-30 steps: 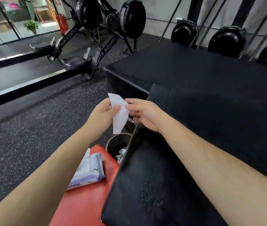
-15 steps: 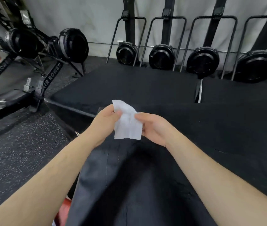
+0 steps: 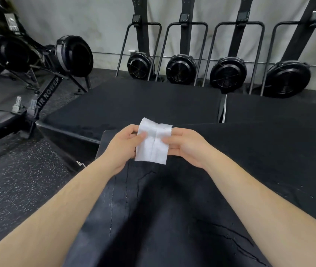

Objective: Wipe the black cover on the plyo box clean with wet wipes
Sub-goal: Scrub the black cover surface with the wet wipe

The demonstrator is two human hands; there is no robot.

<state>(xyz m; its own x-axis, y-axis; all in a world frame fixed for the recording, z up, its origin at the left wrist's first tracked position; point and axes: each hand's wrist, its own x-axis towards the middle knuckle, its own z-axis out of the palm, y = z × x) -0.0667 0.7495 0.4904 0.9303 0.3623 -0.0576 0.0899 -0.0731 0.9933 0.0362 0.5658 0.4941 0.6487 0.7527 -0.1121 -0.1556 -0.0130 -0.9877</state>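
Wipe: a small white rectangular wet wipe [image 3: 153,143] hangs in the air between both hands. It is partly opened, with a vertical crease down its middle.
Left hand: the left hand [image 3: 121,145] pinches the wipe's left edge, thumb on the front face and the other fingers tucked behind.
Right hand: the right hand [image 3: 187,146] pinches the right edge the same way, so the sheet is stretched between the two grips.
Cover: the black textured cover [image 3: 172,218] lies flat on top of the plyo box [image 3: 84,157], whose side shows white lettering at the lower left.
Cover relative to the grip: it sits directly beneath the hands and runs from there toward the person and off to the right. The wipe hovers over its far left part and is clearly not touching it.
Done so far: a wipe is out and in hand, and from here it looks clean and unused.
Left to do: pale dusty smears and thin scratch-like lines show on the near part of the cover. I would say the wiping with this sheet is not yet begun and most of the surface awaits it.
Uncertain: I cannot tell whether any patch is already clean.
Surroundings: a speckled dark rubber floor [image 3: 18,180] lies to the left, and black fan rowing machines [image 3: 227,72] stand upright against the far wall.
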